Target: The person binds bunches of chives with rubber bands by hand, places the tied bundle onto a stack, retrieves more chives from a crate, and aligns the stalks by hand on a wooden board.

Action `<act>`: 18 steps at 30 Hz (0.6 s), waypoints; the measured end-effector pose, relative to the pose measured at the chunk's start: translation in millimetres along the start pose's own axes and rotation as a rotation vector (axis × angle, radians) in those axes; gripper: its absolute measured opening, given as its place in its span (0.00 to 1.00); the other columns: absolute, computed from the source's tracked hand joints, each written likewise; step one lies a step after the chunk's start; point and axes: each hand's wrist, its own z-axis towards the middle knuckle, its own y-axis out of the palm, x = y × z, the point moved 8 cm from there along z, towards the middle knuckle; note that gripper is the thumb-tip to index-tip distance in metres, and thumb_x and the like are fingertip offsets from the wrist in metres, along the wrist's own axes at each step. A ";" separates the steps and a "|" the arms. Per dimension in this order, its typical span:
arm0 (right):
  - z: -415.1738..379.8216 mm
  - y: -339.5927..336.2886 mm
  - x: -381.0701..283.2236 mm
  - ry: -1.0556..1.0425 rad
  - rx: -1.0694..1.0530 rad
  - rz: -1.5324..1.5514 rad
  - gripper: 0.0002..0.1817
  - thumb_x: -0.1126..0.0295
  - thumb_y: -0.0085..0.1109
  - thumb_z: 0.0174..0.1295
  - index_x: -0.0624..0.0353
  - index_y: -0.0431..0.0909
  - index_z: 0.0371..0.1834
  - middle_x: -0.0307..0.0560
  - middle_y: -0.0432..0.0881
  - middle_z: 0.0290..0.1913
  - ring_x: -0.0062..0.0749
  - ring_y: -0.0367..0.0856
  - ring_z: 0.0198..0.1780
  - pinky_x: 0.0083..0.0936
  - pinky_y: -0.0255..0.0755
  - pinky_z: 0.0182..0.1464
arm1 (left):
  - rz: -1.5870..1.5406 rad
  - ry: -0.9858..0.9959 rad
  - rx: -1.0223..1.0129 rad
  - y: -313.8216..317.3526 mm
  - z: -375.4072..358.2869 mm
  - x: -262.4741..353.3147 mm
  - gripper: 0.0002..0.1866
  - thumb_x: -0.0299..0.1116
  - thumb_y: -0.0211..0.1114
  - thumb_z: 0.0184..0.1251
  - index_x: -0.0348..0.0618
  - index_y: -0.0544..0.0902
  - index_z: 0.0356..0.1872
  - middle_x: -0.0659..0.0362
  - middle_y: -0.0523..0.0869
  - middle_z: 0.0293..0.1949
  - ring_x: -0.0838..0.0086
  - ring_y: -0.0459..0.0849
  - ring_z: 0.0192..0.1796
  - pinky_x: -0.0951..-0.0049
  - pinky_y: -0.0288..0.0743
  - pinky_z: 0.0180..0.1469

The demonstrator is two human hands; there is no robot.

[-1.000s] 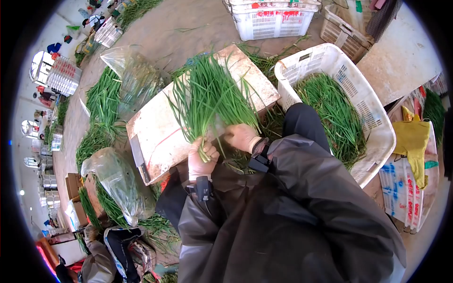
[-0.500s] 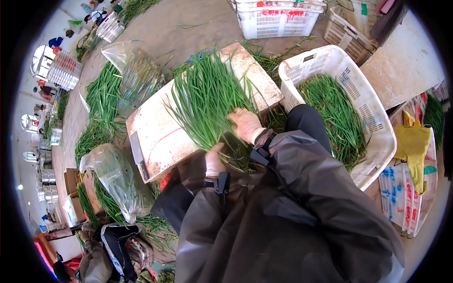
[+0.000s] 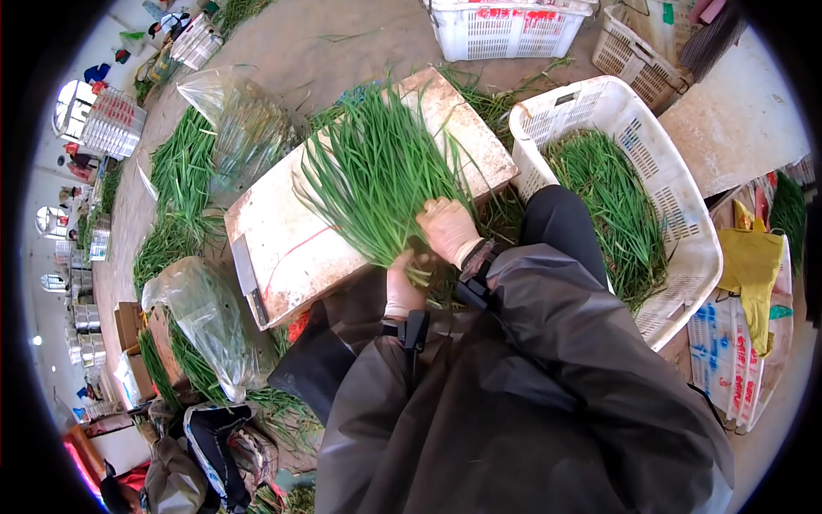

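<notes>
A large bunch of green garlic chives (image 3: 377,163) lies fanned out across a white board (image 3: 287,248). My left hand (image 3: 404,289), in a pale glove, is wrapped round the stem ends at the board's near edge, with cut ends poking out beside the thumb. Close by on the right, my gloved right hand (image 3: 449,230) has its fingers curled against the side of the same bunch, near the stems; its fingertips are partly hidden in the leaves. A knife (image 3: 247,272) rests along the board's left end, away from both hands.
Right of my knee stands a white plastic crate (image 3: 689,257) holding loose chives (image 3: 604,214). Plastic bags (image 3: 210,317) and heaps of chives (image 3: 184,158) lie on the left. White crates (image 3: 509,34) stand beyond the board. Another person (image 3: 175,471) sits at lower left.
My left hand has moved right and slightly up, closer to my right hand. The stem ends are drawn together more tightly, and fewer loose strands hang below them.
</notes>
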 end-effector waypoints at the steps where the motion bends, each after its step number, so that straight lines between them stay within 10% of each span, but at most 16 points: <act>1: 0.9 1.4 -0.7 -0.013 0.031 -0.027 0.08 0.65 0.59 0.59 0.52 0.83 0.39 0.43 0.79 0.38 0.41 0.81 0.42 0.38 0.73 0.42 | -0.007 0.019 -0.004 2.2 -2.2 1.5 0.07 0.40 0.60 0.75 0.51 0.80 0.39 0.63 0.86 0.33 0.63 0.86 0.44 0.43 0.79 0.54; 8: 16.8 3.0 39.3 0.216 -0.055 0.515 0.09 0.64 0.53 0.71 0.56 0.79 0.43 0.53 0.85 0.43 0.51 0.84 0.51 0.42 0.78 0.54 | -0.025 0.108 -0.002 -2.5 1.5 6.4 0.04 0.32 0.66 0.70 0.46 0.80 0.38 0.65 0.77 0.27 0.68 0.78 0.32 0.58 0.81 0.48; 15: 42.0 -71.2 129.8 0.373 0.440 0.677 0.08 0.65 0.61 0.70 0.59 0.78 0.41 0.64 0.85 0.43 0.64 0.82 0.48 0.49 0.77 0.52 | 0.044 0.168 -0.042 -2.1 7.0 8.0 0.07 0.30 0.69 0.69 0.43 0.84 0.44 0.63 0.81 0.32 0.67 0.82 0.38 0.58 0.81 0.49; 18: 39.7 -104.9 175.4 0.558 0.498 0.211 0.24 0.71 0.60 0.67 0.58 0.72 0.67 0.60 0.87 0.45 0.58 0.87 0.47 0.49 0.80 0.50 | 0.043 0.164 0.007 -1.4 5.4 4.8 0.09 0.32 0.68 0.70 0.43 0.84 0.47 0.60 0.87 0.41 0.63 0.86 0.47 0.57 0.80 0.51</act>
